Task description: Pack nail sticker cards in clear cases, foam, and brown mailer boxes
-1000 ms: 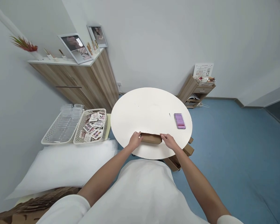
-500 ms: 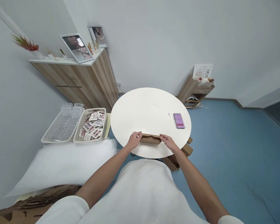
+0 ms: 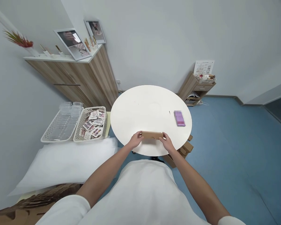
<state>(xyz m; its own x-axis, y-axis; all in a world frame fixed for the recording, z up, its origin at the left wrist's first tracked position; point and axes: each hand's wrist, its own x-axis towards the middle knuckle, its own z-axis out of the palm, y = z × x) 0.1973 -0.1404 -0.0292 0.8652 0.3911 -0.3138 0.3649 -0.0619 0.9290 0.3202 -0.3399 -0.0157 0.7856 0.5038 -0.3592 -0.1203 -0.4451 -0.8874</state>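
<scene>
A small, narrow brown cardboard box (image 3: 152,135) is at the near side of the round white table (image 3: 145,106). My left hand (image 3: 136,139) grips its left end, and my right hand (image 3: 166,142) grips its right end. The box's long side faces me, with a small notch mark at its lower edge. A shadow lies on the tabletop just below it; whether the box touches the table I cannot tell. What is inside the box is hidden.
On the table's right lies a blurred purple rectangle (image 3: 179,118). Leftward stand a basket of printed packets (image 3: 93,123), a basket of clear plastic cases (image 3: 63,125) and white sheets (image 3: 67,162). Cardboard boxes (image 3: 186,148) sit below the table's right edge. Flattened cardboard (image 3: 37,203) lies lower left.
The box has tipped, so a closed-looking flat side now shows where its open top edge was. Both hands have shifted their grip at its ends. The camera view has moved slightly.
</scene>
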